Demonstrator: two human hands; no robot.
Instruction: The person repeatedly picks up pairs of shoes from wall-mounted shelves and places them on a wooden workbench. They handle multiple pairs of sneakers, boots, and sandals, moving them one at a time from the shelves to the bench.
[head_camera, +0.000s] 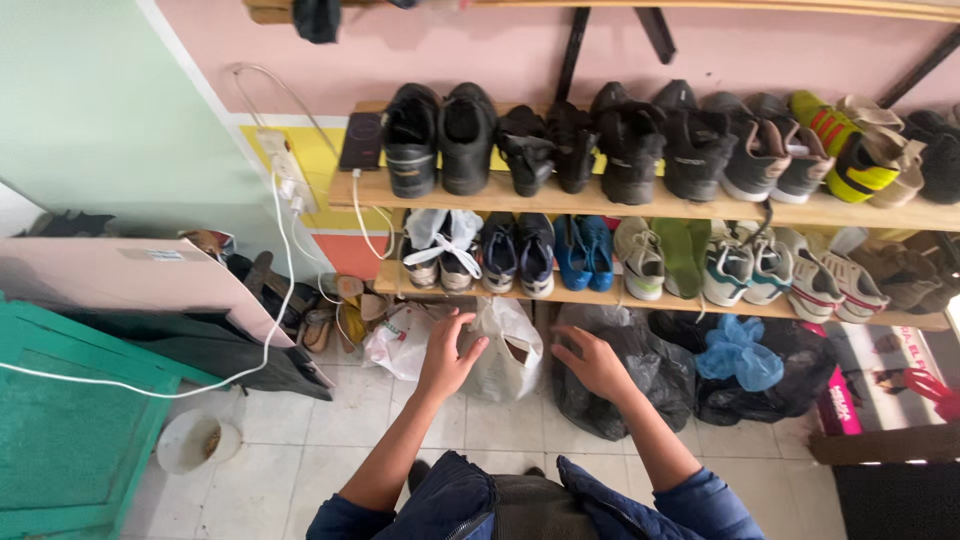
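Note:
My left hand (447, 357) reaches forward with fingers spread, touching the side of a white plastic bag (508, 345) that sits on the floor under the lower shelf. My right hand (592, 360) hovers with fingers apart just right of that bag, over a black plastic bag (640, 385). Neither hand holds anything. Above them, the lower wooden shelf (590, 297) carries several pairs of sneakers, among them a blue pair (584, 251) and a dark navy pair (518, 250).
An upper shelf (640, 205) holds black boots and sneakers. A phone (361, 141) charges at its left end, its cable running from a power strip (284, 168). More bags, one blue (738, 352), lie right. A green crate (70, 420) and a small bowl (198, 440) stand left.

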